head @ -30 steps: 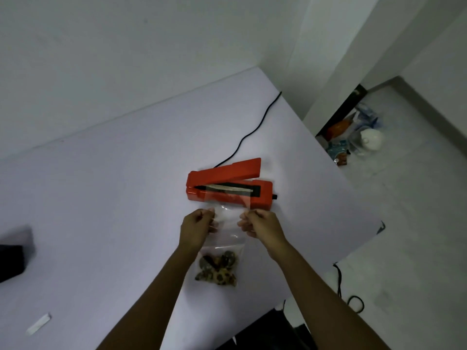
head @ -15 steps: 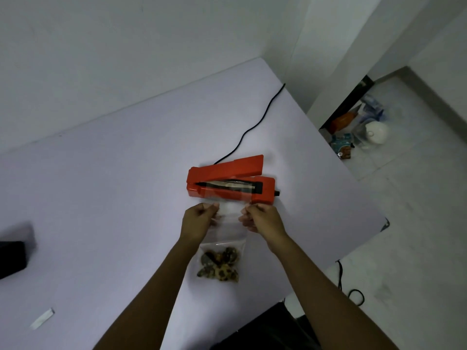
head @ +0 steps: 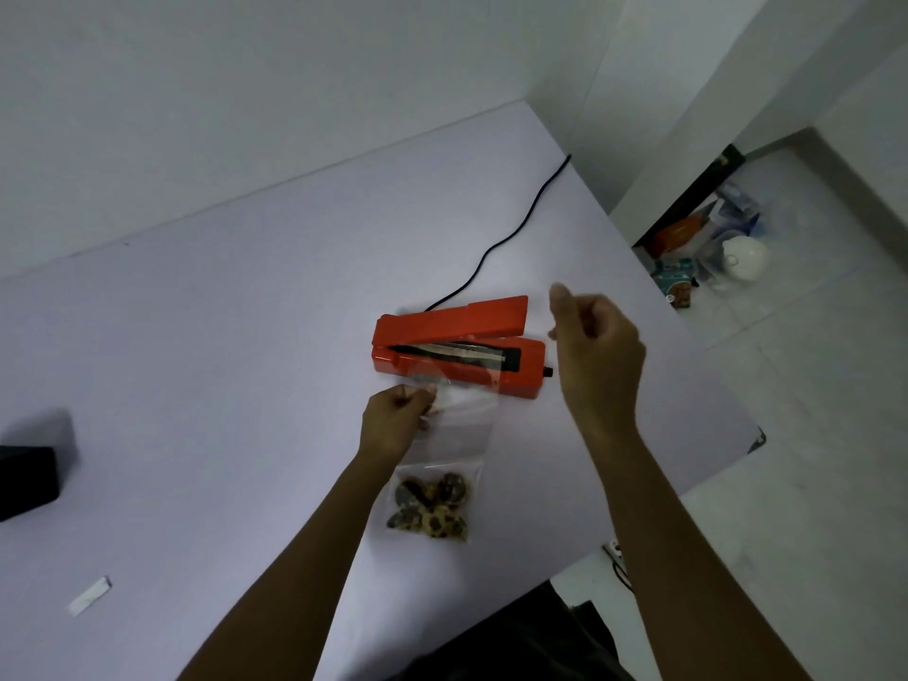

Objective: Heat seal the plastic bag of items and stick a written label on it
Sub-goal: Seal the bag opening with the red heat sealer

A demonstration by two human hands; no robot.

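- Now the left hand [head: 393,425] pinches the clear plastic bag [head: 454,425], its fingers [head: 426,393] clamped on the bag's left edge.
- The bag lies on the worktop [head: 221,361], its open top resting across the red sealer [head: 459,346] at 12 o'clock from the hand.
- Dark round items [head: 430,506] sit at the bag's bottom, toward 6 o'clock.
- The right hand [head: 597,356] hangs at 3 o'clock of the sealer, fingers loosely curled and holding nothing.
- The sealer's lid is up, so I think the sealing step is just starting.
- Next, the right hand likely needs to push the lid down on the bag top.
- A white label strip [head: 89,596] waits far off at 8 o'clock.
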